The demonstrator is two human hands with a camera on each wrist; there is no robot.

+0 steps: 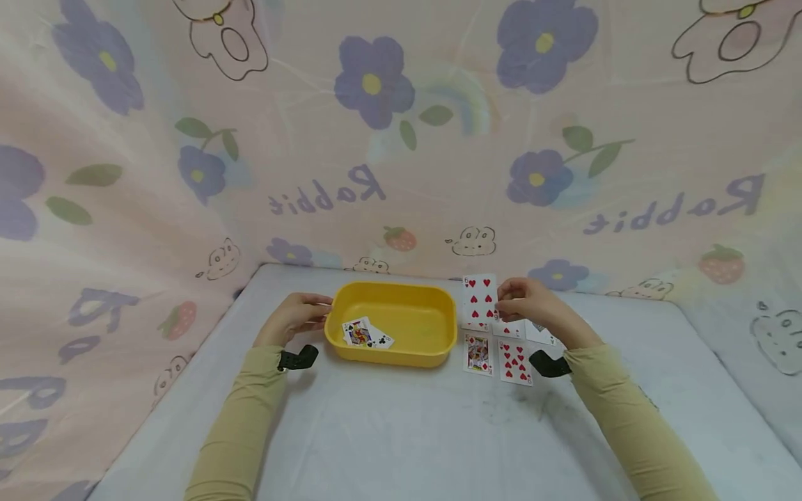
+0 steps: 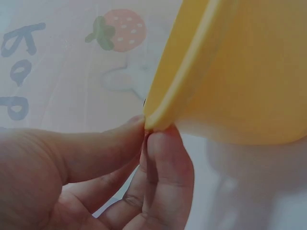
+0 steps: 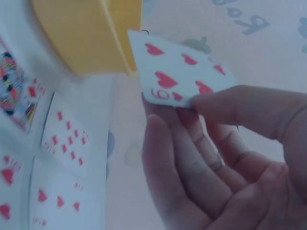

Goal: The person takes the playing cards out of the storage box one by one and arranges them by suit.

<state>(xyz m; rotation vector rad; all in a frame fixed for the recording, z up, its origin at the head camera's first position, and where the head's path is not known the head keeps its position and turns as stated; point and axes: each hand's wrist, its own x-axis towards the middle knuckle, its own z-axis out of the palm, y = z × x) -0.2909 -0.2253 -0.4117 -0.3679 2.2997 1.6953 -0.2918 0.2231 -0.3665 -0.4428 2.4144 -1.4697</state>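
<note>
On the left, my left hand (image 1: 293, 319) pinches the rim of a yellow plastic tub (image 1: 391, 357) between thumb and fingers, as the left wrist view shows. A few playing cards (image 1: 358, 332) lie inside the tub, a face card among them. My right hand (image 1: 532, 306) holds a six of hearts (image 1: 480, 299) by its edge, thumb on the face and fingers behind. This card is raised above the table, just right of the tub. Below it lie a diamond face card (image 1: 479, 355) and a hearts number card (image 1: 516, 362), both face up.
More cards lie behind those two, partly hidden by the right hand and the raised card; one is a diamonds number card (image 3: 67, 139). A white-covered table (image 1: 376, 431) carries everything. Patterned cloth (image 1: 438, 174) hangs at the back and sides.
</note>
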